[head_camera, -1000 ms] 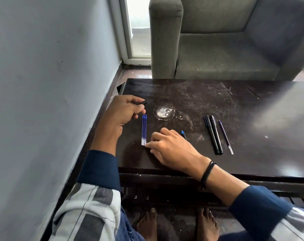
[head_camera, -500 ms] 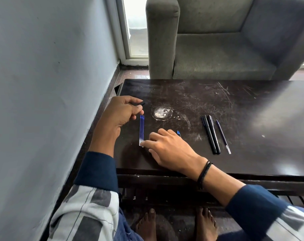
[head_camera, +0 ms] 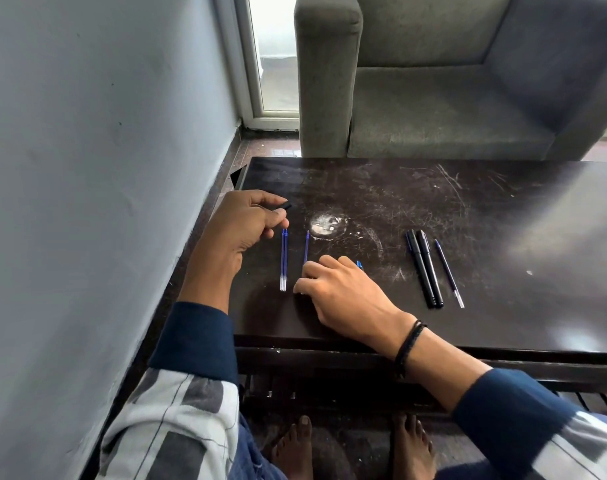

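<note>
On the dark scratched table (head_camera: 433, 209), two blue pen refills (head_camera: 283, 259) lie side by side near the left edge. A third blue refill (head_camera: 306, 247) lies just to their right, and my right hand (head_camera: 336, 296) pinches its near end with fingertips on the table. A small blue tip (head_camera: 359, 265) pokes out past that hand's far side. My left hand (head_camera: 248, 220) is curled around a small black piece (head_camera: 284, 206) above the refills' far ends.
Two black pens (head_camera: 425, 268) and one more blue refill (head_camera: 449, 273) lie at the table's middle. A round white scuff (head_camera: 324, 225) marks the top. A grey wall stands at the left, a grey sofa (head_camera: 433, 81) behind the table. My bare feet are below.
My right hand has pulled one refill out of the bundle and slid it to the right, leaving two together. The left hand has stayed in place with the black piece.
</note>
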Motion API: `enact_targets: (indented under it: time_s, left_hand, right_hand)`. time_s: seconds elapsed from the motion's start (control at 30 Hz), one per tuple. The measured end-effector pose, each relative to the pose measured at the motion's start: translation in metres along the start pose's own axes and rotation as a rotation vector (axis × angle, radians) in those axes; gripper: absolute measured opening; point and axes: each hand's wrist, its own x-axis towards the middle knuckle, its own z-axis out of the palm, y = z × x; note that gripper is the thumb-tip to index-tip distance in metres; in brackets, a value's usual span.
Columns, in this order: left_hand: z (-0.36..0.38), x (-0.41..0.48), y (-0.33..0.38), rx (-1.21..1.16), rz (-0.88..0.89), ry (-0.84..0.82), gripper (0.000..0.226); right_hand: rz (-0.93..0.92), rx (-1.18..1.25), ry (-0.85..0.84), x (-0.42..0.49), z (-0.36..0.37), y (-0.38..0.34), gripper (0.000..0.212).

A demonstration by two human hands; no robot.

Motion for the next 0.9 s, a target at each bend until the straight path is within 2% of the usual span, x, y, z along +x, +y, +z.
enact_targets:
  time_s: [0.27, 0.4, 0.53, 0.7, 0.9]
  left_hand:
    - [0.001, -0.001, 0.0, 0.022, 0.005, -0.002, 0.024]
    - [-0.001, 0.0, 0.0, 0.025, 0.007, -0.002, 0.023]
    - [-0.001, 0.0, -0.001, 0.048, 0.028, -0.039, 0.022]
    - [0.0, -0.001, 0.0, 0.031, 0.081, -0.218, 0.027]
    - [0.01, -0.004, 0.002, 0.038, 0.091, -0.338, 0.027]
  right_hand:
    - [-0.031, 0.029, 0.022, 0.001, 0.0, 0.006, 0.024]
    - [-0.067, 0.017, -0.001, 0.001, -0.001, 0.006, 0.029]
    - [-0.06, 0.046, 0.063, 0.004, -0.011, 0.008, 0.026]
    - [0.058, 0.138, 0.225, 0.011, -0.037, 0.022, 0.03]
    - [0.27, 0.193, 0.409, 0.012, -0.046, 0.047, 0.01]
